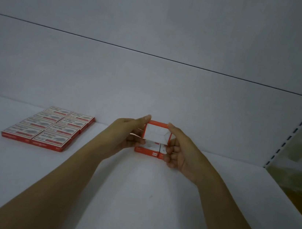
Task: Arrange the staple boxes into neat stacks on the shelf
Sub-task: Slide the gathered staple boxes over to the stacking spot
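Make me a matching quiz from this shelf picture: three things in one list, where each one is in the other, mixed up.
Things:
1. flat staple boxes
2. red-rimmed carton
3. slotted upright

Places:
A. held between the left hand and the right hand
B. at the far right edge
C. laid in a grid on the shelf, left side

Pairs: 1-C, 2-A, 3-B

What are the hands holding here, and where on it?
A red-and-white box, tilted up, gripped by its left side with the left hand and its right side with the right hand.

Head view looks down (fairly near) onto the shelf.
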Action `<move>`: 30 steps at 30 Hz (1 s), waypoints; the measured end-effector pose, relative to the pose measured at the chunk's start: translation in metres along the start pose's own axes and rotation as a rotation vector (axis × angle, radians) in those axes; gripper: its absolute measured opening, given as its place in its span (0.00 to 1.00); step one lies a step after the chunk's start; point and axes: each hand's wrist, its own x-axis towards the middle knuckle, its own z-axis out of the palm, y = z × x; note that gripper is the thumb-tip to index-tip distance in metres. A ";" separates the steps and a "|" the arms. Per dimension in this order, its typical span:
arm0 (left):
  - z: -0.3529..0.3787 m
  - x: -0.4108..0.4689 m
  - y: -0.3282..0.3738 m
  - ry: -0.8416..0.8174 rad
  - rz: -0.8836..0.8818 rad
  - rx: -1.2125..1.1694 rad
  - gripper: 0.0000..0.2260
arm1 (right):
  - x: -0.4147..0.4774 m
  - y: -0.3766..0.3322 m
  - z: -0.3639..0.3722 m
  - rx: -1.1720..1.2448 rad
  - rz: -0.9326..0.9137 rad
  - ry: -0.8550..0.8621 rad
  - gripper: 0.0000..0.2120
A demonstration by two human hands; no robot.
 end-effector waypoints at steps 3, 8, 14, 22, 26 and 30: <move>-0.004 -0.003 0.000 -0.060 0.055 -0.064 0.13 | -0.001 0.001 -0.003 0.115 -0.102 -0.038 0.11; -0.006 -0.006 -0.002 -0.025 0.226 0.085 0.21 | 0.000 0.004 -0.010 -0.044 -0.366 -0.065 0.19; -0.002 -0.009 -0.003 0.050 0.348 0.207 0.23 | 0.002 0.007 -0.007 -0.190 -0.471 -0.017 0.21; 0.000 -0.007 -0.003 0.072 0.407 0.305 0.22 | 0.003 0.007 -0.005 -0.204 -0.504 0.016 0.21; 0.000 -0.003 -0.007 0.106 0.445 0.409 0.20 | -0.003 0.003 -0.001 -0.206 -0.578 0.029 0.21; 0.001 0.000 -0.010 0.097 0.460 0.384 0.20 | -0.011 0.000 0.012 -0.292 -0.671 0.022 0.22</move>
